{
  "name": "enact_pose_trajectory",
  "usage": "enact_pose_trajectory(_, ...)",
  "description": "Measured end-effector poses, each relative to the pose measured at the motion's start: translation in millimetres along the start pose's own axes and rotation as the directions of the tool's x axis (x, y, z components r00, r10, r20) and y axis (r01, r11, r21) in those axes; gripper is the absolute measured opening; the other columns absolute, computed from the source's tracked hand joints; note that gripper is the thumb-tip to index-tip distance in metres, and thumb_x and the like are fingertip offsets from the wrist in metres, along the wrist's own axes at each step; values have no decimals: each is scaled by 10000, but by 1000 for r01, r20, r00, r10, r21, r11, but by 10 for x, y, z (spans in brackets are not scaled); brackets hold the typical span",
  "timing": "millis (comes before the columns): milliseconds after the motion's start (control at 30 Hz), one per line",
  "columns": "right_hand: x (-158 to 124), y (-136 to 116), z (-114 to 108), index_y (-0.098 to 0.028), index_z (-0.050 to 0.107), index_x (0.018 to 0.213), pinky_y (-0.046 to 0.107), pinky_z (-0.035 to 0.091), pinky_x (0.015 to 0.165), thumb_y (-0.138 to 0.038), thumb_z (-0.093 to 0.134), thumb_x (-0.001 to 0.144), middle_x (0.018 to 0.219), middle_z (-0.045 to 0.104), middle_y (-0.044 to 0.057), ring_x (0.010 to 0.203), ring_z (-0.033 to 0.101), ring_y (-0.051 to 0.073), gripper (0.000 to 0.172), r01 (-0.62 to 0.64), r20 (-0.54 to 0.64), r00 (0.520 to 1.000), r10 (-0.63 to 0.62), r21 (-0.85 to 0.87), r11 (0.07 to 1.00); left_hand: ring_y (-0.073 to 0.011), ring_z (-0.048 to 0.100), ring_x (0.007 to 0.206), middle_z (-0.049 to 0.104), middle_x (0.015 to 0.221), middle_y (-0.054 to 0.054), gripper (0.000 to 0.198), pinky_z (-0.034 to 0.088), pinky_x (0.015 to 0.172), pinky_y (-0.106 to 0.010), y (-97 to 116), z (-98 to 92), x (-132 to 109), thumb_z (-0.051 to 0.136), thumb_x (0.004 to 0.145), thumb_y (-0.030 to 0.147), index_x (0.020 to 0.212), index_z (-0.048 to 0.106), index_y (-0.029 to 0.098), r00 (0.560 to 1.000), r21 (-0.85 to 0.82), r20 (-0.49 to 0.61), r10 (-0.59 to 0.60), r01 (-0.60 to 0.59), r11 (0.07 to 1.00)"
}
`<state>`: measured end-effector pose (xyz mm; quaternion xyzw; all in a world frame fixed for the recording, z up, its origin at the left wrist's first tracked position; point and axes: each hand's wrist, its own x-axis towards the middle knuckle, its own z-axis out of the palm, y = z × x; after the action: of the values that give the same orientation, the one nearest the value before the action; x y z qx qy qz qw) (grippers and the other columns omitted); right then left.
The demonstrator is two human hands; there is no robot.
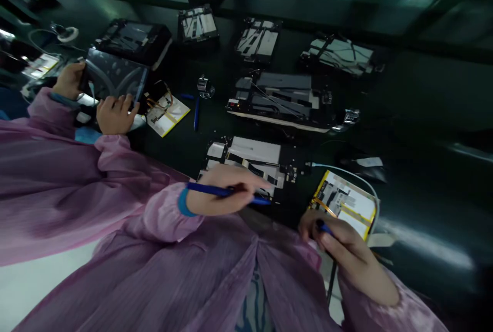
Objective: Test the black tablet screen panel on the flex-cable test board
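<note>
My left hand (pixel 219 190) is closed around a slim blue pry stick (pixel 208 189), whose flat tip reaches past the fingers toward the right. Just beyond lies an opened tablet (pixel 258 149), its pale battery, black ribbon cables and circuit board exposed; my hand covers part of its near edge. My right hand (pixel 339 242) is curled round a stick-like tool with a dark blue end (pixel 322 225); most of it is hidden in the fist. Directly behind that hand is a white battery panel with yellow edges (pixel 346 198), joined to a pale cable (pixel 354 168).
Across the dark bench (pixel 416 116) sit a stack of opened tablets (pixel 285 95) and several more tablet shells (pixel 258 39). A blue stick (pixel 196 113) and a metal clip (pixel 205 87) lie left of centre. At left, a co-worker's hands (pixel 115 113) hold a tablet (pixel 115 75).
</note>
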<state>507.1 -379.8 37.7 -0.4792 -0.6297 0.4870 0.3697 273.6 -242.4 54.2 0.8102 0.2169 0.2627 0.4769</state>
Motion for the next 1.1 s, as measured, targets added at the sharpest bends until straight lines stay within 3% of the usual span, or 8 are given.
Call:
enact_pose_trajectory(33,-7,62,-11,-195,610,840,295,497,673,-423,372,978,870,659,70,790,639,186,358,-19,-106,994,10,-78,997,-146,641,658,691,748,-73,219,509,629,-250,-67,80,36,520,873,289,932,692,169,995,-45,77,60,-57,997)
enact_pose_trajectory(100,20,179,23,-204,629,994,321,510,797,-385,415,968,1059,661,91,975,635,212,282,-46,-232,973,-7,-220,974,-134,626,646,675,712,-71,151,489,604,-230,-219,285,100,539,842,209,810,671,144,995,-85,57,77,-72,994)
enact_pose_trajectory(267,125,346,154,-180,611,1050,327,528,829,-352,422,968,1061,664,107,980,645,207,268,-50,-295,954,-53,-332,942,-114,585,579,639,651,-52,110,441,547,-208,-461,592,138,579,779,167,678,610,135,999,-62,-26,-31,29,998)
enact_pose_trajectory(467,135,362,114,-178,592,1020,325,550,789,-313,433,967,1033,668,113,964,651,202,215,-4,-257,961,-107,-398,918,-119,594,608,649,668,-47,122,448,580,-224,-443,531,135,574,795,197,690,616,153,997,-52,38,-72,73,996)
enact_pose_trajectory(633,192,340,127,-184,576,907,376,546,788,-320,457,957,992,659,109,953,628,227,187,72,-189,963,-193,-508,858,-115,595,610,630,701,-54,165,477,568,-223,-373,489,79,552,852,300,785,591,155,992,-285,-121,-39,3,959)
enact_pose_trajectory(800,244,361,165,-180,557,892,398,520,784,-303,463,955,989,642,102,933,584,229,167,137,-120,960,-254,-592,794,-93,570,553,612,671,-43,155,454,515,-194,-305,459,34,558,859,285,763,550,163,994,-395,-111,1,-45,917)
enact_pose_trajectory(1000,268,308,216,-183,569,912,499,403,920,-339,425,964,912,639,78,925,529,249,219,188,-24,957,-288,-706,683,-121,604,569,653,630,-48,186,463,540,-215,-310,497,-10,616,804,305,701,574,156,997,-262,41,-69,77,962)
enact_pose_trajectory(1100,300,132,282,-176,561,856,443,415,853,-366,362,981,802,597,66,825,511,217,302,238,94,969,-230,-613,753,-106,590,505,652,588,-29,228,437,499,-196,-239,496,-94,623,823,358,727,594,153,988,-231,119,-95,121,965)
